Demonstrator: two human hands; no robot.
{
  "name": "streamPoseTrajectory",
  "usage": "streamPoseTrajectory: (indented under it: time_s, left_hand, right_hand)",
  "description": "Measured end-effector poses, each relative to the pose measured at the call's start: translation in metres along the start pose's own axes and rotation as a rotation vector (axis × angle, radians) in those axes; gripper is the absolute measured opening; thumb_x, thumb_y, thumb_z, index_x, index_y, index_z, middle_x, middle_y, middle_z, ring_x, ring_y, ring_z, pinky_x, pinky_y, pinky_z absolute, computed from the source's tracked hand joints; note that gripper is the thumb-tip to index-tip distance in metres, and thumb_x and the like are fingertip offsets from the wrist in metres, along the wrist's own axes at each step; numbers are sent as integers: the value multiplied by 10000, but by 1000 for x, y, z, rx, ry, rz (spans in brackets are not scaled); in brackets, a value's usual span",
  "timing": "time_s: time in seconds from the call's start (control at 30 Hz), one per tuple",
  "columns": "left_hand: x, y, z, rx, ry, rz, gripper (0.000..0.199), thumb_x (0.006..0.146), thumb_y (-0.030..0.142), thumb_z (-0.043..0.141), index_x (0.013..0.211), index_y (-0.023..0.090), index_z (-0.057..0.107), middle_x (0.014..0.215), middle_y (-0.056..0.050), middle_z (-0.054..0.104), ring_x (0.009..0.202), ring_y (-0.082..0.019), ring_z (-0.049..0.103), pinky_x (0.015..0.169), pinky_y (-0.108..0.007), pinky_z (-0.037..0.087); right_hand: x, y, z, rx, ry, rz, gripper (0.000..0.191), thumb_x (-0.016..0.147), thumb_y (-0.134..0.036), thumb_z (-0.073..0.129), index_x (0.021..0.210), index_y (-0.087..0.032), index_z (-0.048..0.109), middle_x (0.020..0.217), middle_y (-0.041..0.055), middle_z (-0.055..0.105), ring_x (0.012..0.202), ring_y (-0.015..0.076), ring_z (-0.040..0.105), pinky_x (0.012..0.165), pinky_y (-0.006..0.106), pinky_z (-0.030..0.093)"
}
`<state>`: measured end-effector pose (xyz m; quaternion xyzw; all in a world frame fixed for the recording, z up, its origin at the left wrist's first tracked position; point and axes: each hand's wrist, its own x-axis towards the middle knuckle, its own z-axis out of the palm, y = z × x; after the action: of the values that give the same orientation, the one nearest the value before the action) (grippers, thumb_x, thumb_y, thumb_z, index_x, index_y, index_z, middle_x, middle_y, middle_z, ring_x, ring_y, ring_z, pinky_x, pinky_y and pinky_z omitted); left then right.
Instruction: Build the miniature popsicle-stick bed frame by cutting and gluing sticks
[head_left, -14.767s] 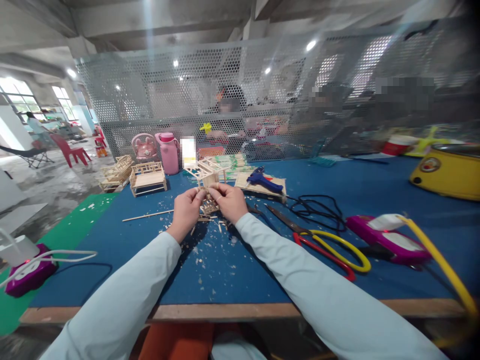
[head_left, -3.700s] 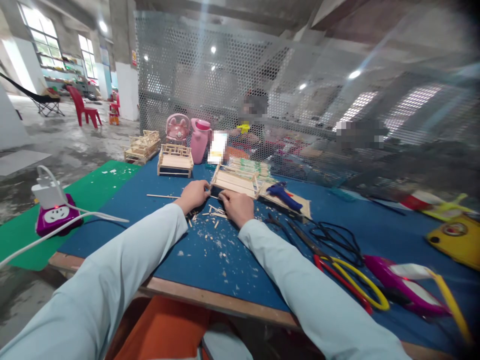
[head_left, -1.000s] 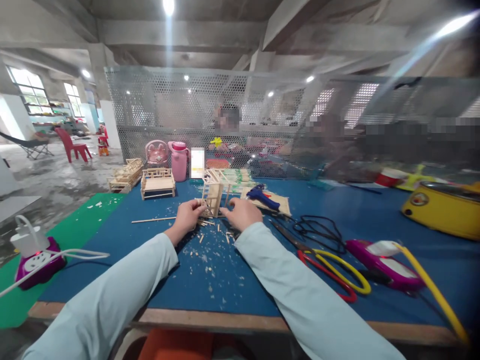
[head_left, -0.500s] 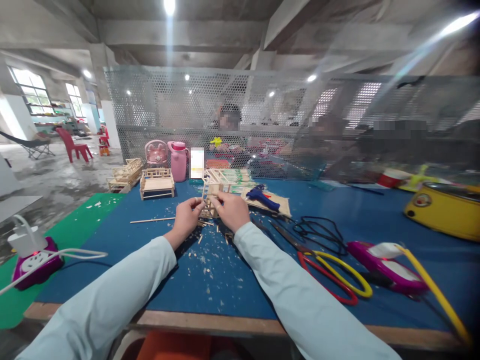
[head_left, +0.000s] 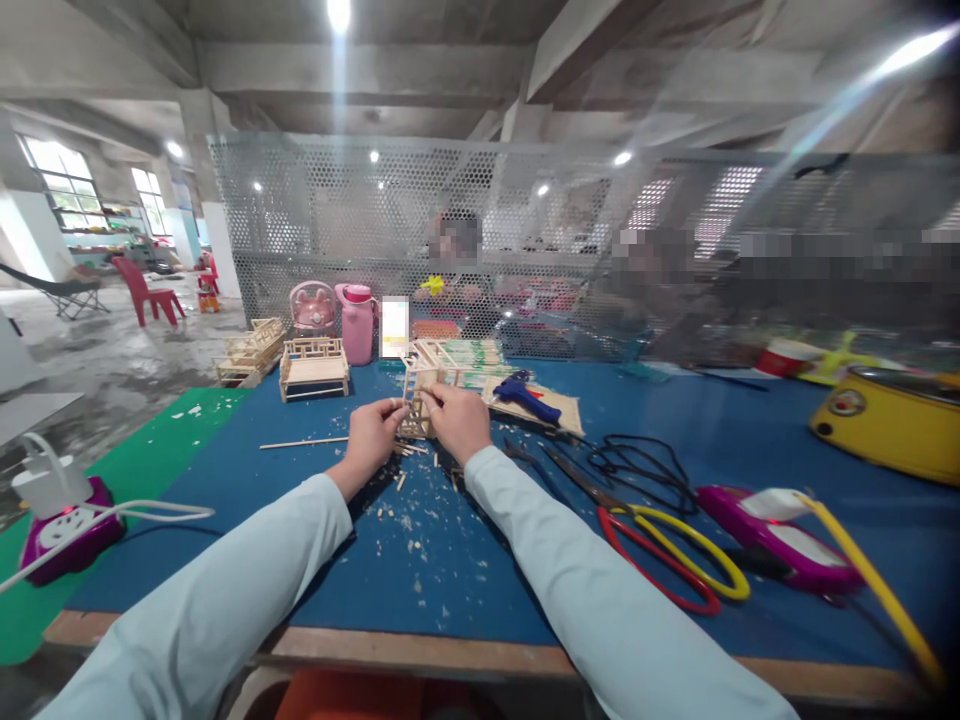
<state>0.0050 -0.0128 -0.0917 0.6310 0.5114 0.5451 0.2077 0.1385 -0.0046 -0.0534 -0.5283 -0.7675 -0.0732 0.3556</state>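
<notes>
A small wooden stick frame (head_left: pixel 418 388) stands upright on the blue table mat (head_left: pixel 315 575), between my two hands. My left hand (head_left: pixel 371 440) pinches its left side, thumb and fingertips together. On its right side the fingers of my right hand (head_left: pixel 459 415) are closed on the frame. A long thin stick (head_left: pixel 304 442) lies left of my left hand, and short stick pieces (head_left: pixel 401 482) are scattered in front of the frame. Just right of my right hand, a blue glue gun (head_left: pixel 529 397) rests on a wooden board (head_left: pixel 566 413).
Left rear are a small wooden bed model (head_left: pixel 315 368), another stick model (head_left: pixel 255 350) and a pink jug (head_left: pixel 358 325). Right are large scissors (head_left: pixel 660 545), a black cable, purple power strips (head_left: pixel 780 540) and a yellow pot (head_left: pixel 892 420). Behind the mesh screen (head_left: pixel 337 210) a person is visible.
My right hand has shifted slightly left, closer to my left hand. Both hands stay at the frame. The view has moved very slightly.
</notes>
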Motion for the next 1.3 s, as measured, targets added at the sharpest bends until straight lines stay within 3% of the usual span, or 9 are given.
streamPoseTrajectory:
  time_s: [0.2, 0.4, 0.5, 0.63, 0.8, 0.93, 1.07, 1.2, 1.3]
  left_hand:
    - [0, 1, 0, -1, 11, 5, 218, 747, 246, 545, 858, 122, 685, 823, -64, 697, 750, -162, 604, 732, -251, 436]
    - [2, -7, 1, -112, 61, -88, 227, 727, 299, 536, 766, 122, 672, 608, 0, 612, 531, -94, 486, 539, -201, 373]
    - [4, -12, 2, -228, 49, -150, 232, 718, 310, 537, 750, 116, 661, 544, 21, 551, 461, -67, 411, 473, -187, 323]
    - [5, -12, 6, -393, 61, -257, 212, 691, 295, 571, 752, 107, 648, 590, 12, 567, 478, -56, 422, 471, -171, 333]
    - [6, -6, 9, -456, 29, -346, 208, 670, 221, 593, 821, 89, 649, 667, -26, 622, 505, -66, 482, 503, -180, 388]
    - [-1, -2, -2, -167, -77, -255, 252, 669, 203, 596, 888, 101, 666, 770, -71, 675, 595, -121, 558, 582, -232, 438]
    - [-10, 0, -19, 252, -198, -78, 201, 692, 149, 516, 806, 138, 681, 781, -63, 687, 722, -162, 597, 698, -261, 444]
    - [-11, -1, -28, 411, -278, -39, 208, 673, 131, 496, 785, 158, 669, 791, -55, 685, 731, -171, 600, 687, -258, 443]
    - [-10, -1, -28, 444, -245, -28, 218, 696, 148, 475, 812, 167, 659, 834, -60, 683, 774, -182, 599, 713, -271, 440]
  right_hand:
    - [-3, -3, -7, -2, 14, -2, 266, 812, -324, 452, 936, -241, 673, 868, 48, 699, 779, 194, 620, 655, 269, 412]
    - [-5, 11, -8, 177, 195, 122, 334, 737, -335, 516, 1029, -187, 579, 815, 55, 650, 695, 172, 576, 679, 291, 428]
    - [-2, 23, 11, 354, 44, 132, 404, 656, -329, 590, 1027, -178, 533, 899, 68, 622, 760, 172, 562, 700, 306, 435]
    - [3, 25, 26, 523, -71, 124, 184, 653, -241, 552, 825, -180, 533, 737, 2, 582, 662, 134, 530, 665, 273, 427]
    - [14, 21, 1, 243, 69, -30, 71, 657, -157, 505, 720, -181, 528, 661, 2, 522, 648, 148, 478, 633, 261, 377]
    - [24, 30, -14, -16, -6, -186, 109, 667, -99, 482, 723, -166, 547, 744, 52, 569, 731, 171, 486, 674, 266, 360]
    - [26, 38, -9, -176, -148, -232, 212, 712, -70, 449, 836, -159, 596, 869, 82, 610, 824, 182, 503, 729, 268, 352]
    - [18, 38, -1, -232, -178, -214, 264, 760, -98, 417, 934, -148, 609, 946, 107, 616, 911, 207, 502, 764, 292, 348]
    - [11, 35, 2, -219, -168, -212, 338, 738, -99, 420, 1027, -148, 586, 1001, 113, 612, 966, 226, 491, 806, 341, 333]
